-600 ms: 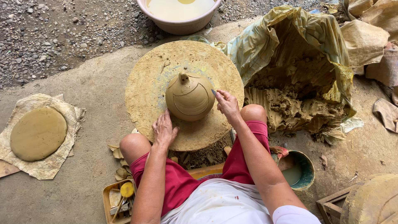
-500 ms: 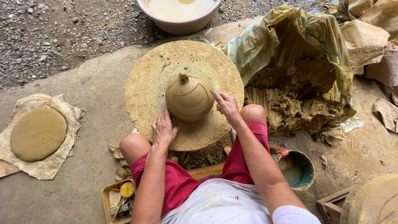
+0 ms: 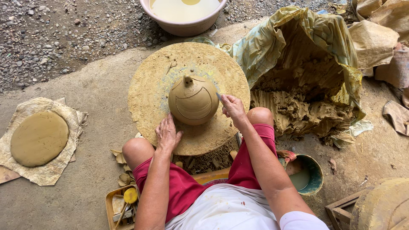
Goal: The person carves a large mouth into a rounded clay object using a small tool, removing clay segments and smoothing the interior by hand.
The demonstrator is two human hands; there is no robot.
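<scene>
Round, clay-crusted tan turning wheel (image 3: pixel 149 85) carries a rounded brown clay pot (image 3: pixel 193 101) with a knobbed top at its centre, axis upright. Pot lies left of the right hand (image 3: pixel 232 108), which is nearer; fingers pinch a thin pale-tipped tool (image 3: pixel 218 96), probably a scraper, just beside the wall. Left hand (image 3: pixel 167 134) lies flat, fingers spread, on the wheel's near rim. Versus earlier: right hand slightly lower; left unchanged.

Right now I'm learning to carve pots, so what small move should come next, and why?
Probably turn the wheel slightly with the left hand resting on its edge. The right hand holds a thin tool beside the clay pot, and the carved line curves away around its side.
</scene>
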